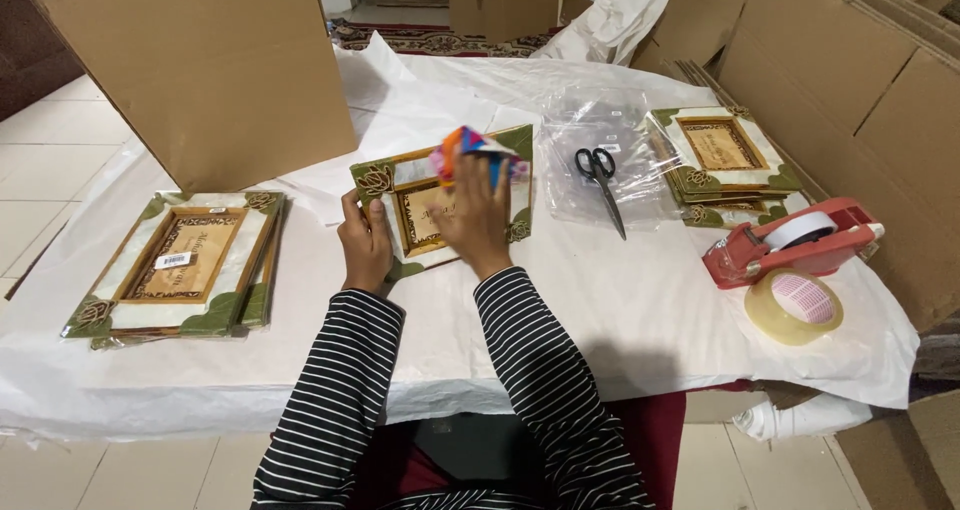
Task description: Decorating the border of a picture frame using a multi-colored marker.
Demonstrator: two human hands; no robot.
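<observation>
A green, white and gold picture frame [388, 178] lies tilted on the white paper-covered table [620, 310] in front of me. My left hand [364, 244] grips the frame's left edge. My right hand [474, 210] presses a multicoloured cloth [468, 147] onto the frame's upper right part. The cloth is blurred. Both arms wear black and white striped sleeves.
A stack of similar frames [180, 265] lies at the left, another stack [722, 160] at the right. Black scissors [601, 182] rest on clear plastic bags [600, 130]. A red tape dispenser [790, 240] and a clear tape roll [793, 307] sit at right. Cardboard boxes [210, 70] stand behind.
</observation>
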